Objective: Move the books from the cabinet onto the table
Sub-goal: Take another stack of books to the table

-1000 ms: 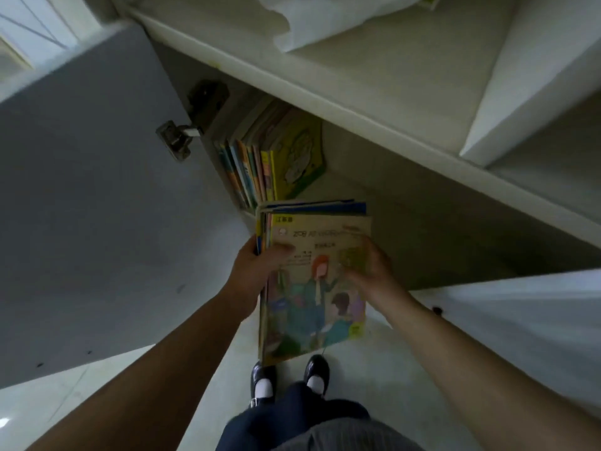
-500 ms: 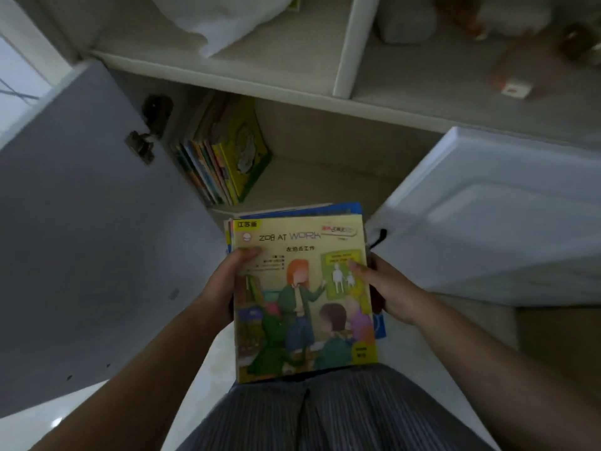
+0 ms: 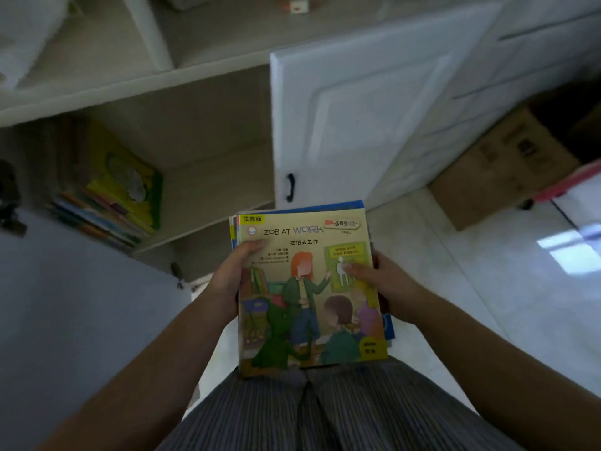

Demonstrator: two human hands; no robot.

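Between both hands (image 3: 227,281) (image 3: 390,288), flat glossy books (image 3: 309,288) stacked.

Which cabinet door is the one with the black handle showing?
The white panelled door, right of the open compartment; its black handle shows. The plain door on the left shows none.

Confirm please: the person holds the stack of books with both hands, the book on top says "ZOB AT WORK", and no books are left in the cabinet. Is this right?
Not quite. The head view shows more books left in the cabinet, leaning at its left side. The rest holds: the left hand and the right hand grip the stack of books, topped by "ZOB AT WORK".
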